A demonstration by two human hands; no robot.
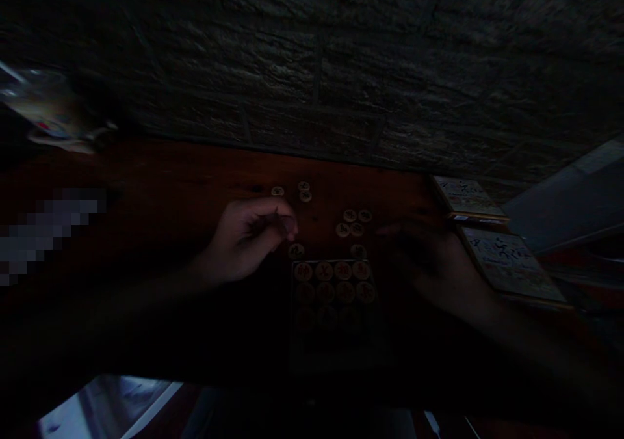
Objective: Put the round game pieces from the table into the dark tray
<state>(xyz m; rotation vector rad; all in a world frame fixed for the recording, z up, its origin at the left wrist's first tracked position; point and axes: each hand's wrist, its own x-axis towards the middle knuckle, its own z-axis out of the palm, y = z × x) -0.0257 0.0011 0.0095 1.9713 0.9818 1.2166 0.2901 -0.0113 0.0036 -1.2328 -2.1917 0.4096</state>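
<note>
The scene is very dark. My left hand (256, 234) hovers above the table with its fingers curled and thumb and forefinger pinched; what lies between them, if anything, is hidden. Below its fingertips is a round xiangqi piece (296, 252). My right hand (439, 263) is in shadow at the right, a finger stretched towards a cluster of pieces (357, 229), apart from them. A box (292, 335) in front of me holds rows of pieces, the red-marked ones (324, 270) showing best. Another loose piece (358, 252) lies by its far edge.
Several pieces (305, 196) lie farther back on the wooden table (195, 166). Two flat printed boxes (511, 263) rest at the right. A drink cup (43, 104) with a straw stands at the far left. A stone-textured wall (312, 68) borders the table's back.
</note>
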